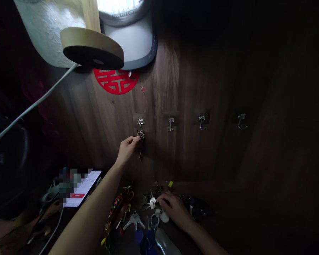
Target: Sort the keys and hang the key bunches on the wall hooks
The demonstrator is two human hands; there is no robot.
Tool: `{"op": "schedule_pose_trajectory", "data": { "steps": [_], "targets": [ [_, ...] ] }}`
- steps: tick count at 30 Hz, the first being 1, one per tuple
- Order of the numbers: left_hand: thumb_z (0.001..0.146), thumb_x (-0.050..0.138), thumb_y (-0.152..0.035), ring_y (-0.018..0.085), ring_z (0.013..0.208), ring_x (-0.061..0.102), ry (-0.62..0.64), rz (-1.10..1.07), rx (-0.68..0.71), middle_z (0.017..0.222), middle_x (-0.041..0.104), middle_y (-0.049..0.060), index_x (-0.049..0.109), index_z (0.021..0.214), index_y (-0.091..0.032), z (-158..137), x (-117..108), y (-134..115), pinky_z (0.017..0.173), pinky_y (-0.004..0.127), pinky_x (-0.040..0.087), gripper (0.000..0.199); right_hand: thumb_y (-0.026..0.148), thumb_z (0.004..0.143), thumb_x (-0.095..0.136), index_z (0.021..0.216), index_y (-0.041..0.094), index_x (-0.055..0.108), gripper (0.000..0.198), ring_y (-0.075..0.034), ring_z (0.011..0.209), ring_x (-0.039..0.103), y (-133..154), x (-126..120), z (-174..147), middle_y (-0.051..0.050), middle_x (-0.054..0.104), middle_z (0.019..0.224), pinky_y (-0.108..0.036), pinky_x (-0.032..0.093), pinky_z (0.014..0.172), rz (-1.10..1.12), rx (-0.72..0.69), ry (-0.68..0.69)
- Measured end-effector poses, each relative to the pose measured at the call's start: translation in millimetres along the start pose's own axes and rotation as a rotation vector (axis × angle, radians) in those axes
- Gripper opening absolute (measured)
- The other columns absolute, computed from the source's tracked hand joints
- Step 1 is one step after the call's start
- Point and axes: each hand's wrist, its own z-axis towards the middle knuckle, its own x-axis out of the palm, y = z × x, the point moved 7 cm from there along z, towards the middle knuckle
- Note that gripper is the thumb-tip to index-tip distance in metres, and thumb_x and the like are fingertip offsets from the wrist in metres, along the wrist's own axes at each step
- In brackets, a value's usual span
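My left hand (129,147) reaches up to the wall and pinches a metal key ring (140,135). This ring is at the lower end of the leftmost hook (140,122); whether the hook bears it is unclear. Something thin and dark hangs below the ring. Low down, my right hand (175,209) is curled among the loose keys, thumb and forefinger close together; what lies between them is too dark to make out. Just left of its fingertips is a bright silver key (152,202). More keys (134,220) and a round pale tag (164,216) lie nearby.
Three more hooks (171,123) line the wood-grain wall to the right. A round lamp (93,47), a cap (130,42) and a red paper cutout (117,81) are above. Braided colourful cords (118,209) and a lit phone (82,193) lie lower left. A white cable (34,104) crosses the left side.
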Motion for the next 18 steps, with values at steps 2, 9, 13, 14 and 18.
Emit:
{"op": "schedule_pose_trajectory", "data": {
  "steps": [2,9,13,14,18],
  "targets": [
    [0.058,0.068,-0.053,0.012,0.057,0.059,0.01,-0.03,-0.021,0.059,0.064,-0.001,0.064,0.065,-0.014,-4,0,5,0.06,0.023,0.046,0.04,0.023,0.085,0.045,0.077,0.02,0.067,0.024,-0.018,0.083,0.06,0,0,0,-0.003,0.068,0.082,-0.028,0.041,0.08,0.005,0.003,-0.001],
    [0.062,0.068,-0.049,0.016,0.07,0.065,-0.016,-0.055,-0.055,0.071,0.07,0.003,0.066,0.073,-0.015,-29,-8,31,0.074,0.029,0.049,0.036,0.025,0.086,0.046,0.081,0.021,0.069,0.024,-0.018,0.088,0.061,-1,0,0,-0.003,0.069,0.086,-0.028,0.042,0.08,-0.02,0.029,0.001],
    [0.064,0.067,-0.048,0.017,0.071,0.064,-0.014,-0.017,-0.083,0.07,0.07,0.003,0.067,0.072,-0.015,-53,-11,51,0.072,0.028,0.049,0.034,0.024,0.086,0.046,0.082,0.021,0.069,0.023,-0.018,0.088,0.061,-2,0,0,-0.003,0.07,0.087,-0.028,0.042,0.08,-0.047,0.023,-0.009],
    [0.065,0.067,-0.047,0.017,0.071,0.064,-0.016,-0.001,-0.092,0.07,0.07,0.003,0.067,0.072,-0.015,-60,-12,57,0.071,0.027,0.048,0.033,0.022,0.086,0.046,0.082,0.022,0.068,0.023,-0.018,0.088,0.061,-2,0,0,-0.003,0.07,0.087,-0.027,0.042,0.08,-0.054,0.021,-0.01],
    [0.067,0.065,-0.046,0.017,0.072,0.063,-0.023,0.057,-0.122,0.07,0.07,0.002,0.067,0.07,-0.016,-92,-12,76,0.069,0.025,0.046,0.03,0.019,0.086,0.045,0.083,0.021,0.068,0.023,-0.017,0.087,0.062,-1,1,0,-0.003,0.069,0.087,-0.027,0.043,0.078,-0.078,0.015,-0.013]
  ]
}}
